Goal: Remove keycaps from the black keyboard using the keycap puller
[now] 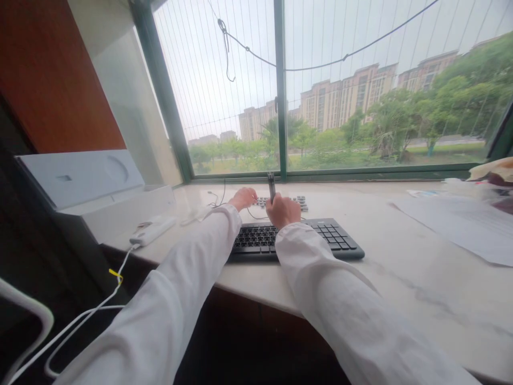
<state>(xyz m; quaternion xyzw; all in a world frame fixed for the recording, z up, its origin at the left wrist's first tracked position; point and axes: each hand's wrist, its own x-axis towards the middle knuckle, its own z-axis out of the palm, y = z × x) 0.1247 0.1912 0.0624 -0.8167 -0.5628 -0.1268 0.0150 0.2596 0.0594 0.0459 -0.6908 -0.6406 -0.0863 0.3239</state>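
A black keyboard [256, 240] lies near the front edge of the counter. Its main block shows bare switch sockets, while the number pad at right and the bottom row carry flat keys. Behind it, loose keycaps [300, 202] are laid in rows, partly hidden by my hands. My right hand [284, 210] is closed round a black stick-shaped tool [271, 186] that points up; its lower end is hidden. Beside the left end of the keycaps, my left hand [243, 198] has its fingers curled together; anything between them is too small to make out.
An open white box [116, 208] stands at left, with a white power strip [152, 231] and cables beside it. A thin dark cable [256, 216] runs behind the keyboard. Papers [460, 219] lie at right. The window [280, 107] rises behind the counter [401, 289].
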